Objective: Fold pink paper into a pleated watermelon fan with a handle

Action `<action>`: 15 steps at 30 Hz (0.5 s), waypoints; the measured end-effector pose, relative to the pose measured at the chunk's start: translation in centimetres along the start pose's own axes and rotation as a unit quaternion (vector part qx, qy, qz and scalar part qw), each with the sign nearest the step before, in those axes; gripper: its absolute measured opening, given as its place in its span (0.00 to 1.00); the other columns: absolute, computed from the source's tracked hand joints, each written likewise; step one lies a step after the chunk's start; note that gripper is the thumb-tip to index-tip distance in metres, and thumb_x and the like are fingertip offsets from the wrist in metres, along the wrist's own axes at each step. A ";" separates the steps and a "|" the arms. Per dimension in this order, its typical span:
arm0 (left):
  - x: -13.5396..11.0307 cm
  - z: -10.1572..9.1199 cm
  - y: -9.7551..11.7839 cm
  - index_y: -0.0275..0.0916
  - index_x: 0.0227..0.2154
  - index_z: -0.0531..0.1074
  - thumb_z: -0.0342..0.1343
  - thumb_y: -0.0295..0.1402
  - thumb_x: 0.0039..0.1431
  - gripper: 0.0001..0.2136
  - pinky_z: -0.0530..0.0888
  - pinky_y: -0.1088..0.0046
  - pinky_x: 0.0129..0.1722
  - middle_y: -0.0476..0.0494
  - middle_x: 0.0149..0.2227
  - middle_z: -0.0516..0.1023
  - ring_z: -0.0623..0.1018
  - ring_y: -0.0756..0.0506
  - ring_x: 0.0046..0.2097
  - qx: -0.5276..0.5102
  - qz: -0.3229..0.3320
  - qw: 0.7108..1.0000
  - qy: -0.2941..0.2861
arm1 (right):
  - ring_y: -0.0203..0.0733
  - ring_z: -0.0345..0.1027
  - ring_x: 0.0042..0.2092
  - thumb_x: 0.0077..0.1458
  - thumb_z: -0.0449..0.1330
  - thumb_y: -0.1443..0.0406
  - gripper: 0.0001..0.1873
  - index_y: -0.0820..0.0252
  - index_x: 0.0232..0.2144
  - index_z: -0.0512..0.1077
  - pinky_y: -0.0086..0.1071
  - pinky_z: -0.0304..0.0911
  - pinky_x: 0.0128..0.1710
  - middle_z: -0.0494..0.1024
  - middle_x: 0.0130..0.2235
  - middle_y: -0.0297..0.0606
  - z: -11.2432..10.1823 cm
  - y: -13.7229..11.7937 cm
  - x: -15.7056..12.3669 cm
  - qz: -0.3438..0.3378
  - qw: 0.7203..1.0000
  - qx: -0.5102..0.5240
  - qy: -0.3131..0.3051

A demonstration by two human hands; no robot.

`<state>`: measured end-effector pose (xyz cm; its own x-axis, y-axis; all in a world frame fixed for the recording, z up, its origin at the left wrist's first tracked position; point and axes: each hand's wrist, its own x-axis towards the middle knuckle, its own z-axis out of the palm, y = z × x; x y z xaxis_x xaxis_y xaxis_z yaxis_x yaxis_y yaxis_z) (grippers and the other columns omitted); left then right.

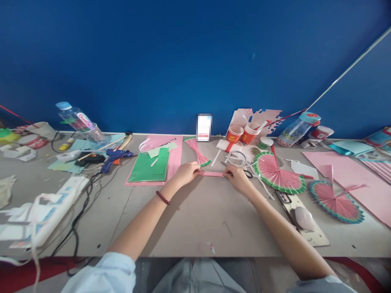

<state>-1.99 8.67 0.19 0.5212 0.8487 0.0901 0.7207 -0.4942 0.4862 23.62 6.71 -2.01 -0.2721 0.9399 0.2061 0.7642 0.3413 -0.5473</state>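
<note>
Near desk [189, 219] open — scissors [251, 175], perhaps, crowd right hand [236, 177].

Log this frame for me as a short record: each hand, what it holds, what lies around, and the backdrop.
Left hand: pinching the left end of a pink paper strip
Right hand: pinching the strip's right end
Just beyond the hands: pleated pink paper with green ends
To the left: green sheets, blue glue gun, white power strip
To the right: green-edged pleated fan, blue-edged pleated fan
Backdrop: blue wall
</note>
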 end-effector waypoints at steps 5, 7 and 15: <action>0.0 0.1 -0.1 0.42 0.28 0.73 0.53 0.35 0.59 0.07 0.66 0.74 0.33 0.48 0.35 0.75 0.75 0.47 0.36 -0.007 -0.003 1.000 0.005 | 0.43 0.63 0.38 0.53 0.52 0.70 0.06 0.60 0.30 0.69 0.34 0.59 0.40 0.68 0.34 0.40 0.2 -0.4 -0.3 -0.014 0.999 -0.034 0.015; -0.1 0.1 0.0 0.42 0.28 0.73 0.53 0.36 0.59 0.08 0.66 0.75 0.33 0.48 0.35 0.75 0.74 0.48 0.35 -0.012 0.001 1.000 0.007 | 0.43 0.63 0.39 0.54 0.51 0.70 0.07 0.60 0.29 0.69 0.35 0.58 0.41 0.69 0.33 0.41 0.0 -0.8 -0.3 -0.023 0.999 -0.046 0.003; -0.6 -2.6 0.3 0.41 0.31 0.76 0.46 0.35 0.61 0.13 0.68 0.74 0.39 0.46 0.39 0.77 0.76 0.47 0.39 -0.069 0.004 0.996 -0.064 | 0.43 0.65 0.37 0.54 0.50 0.71 0.09 0.60 0.28 0.70 0.35 0.59 0.40 0.72 0.32 0.41 -0.6 -1.6 -0.2 -0.011 0.999 -0.045 -0.017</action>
<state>-3.29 8.49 2.57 0.5875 0.8091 -0.0124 0.6505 -0.4631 0.6020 22.83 5.97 -0.74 -0.3079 0.9326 0.1884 0.8072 0.3608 -0.4672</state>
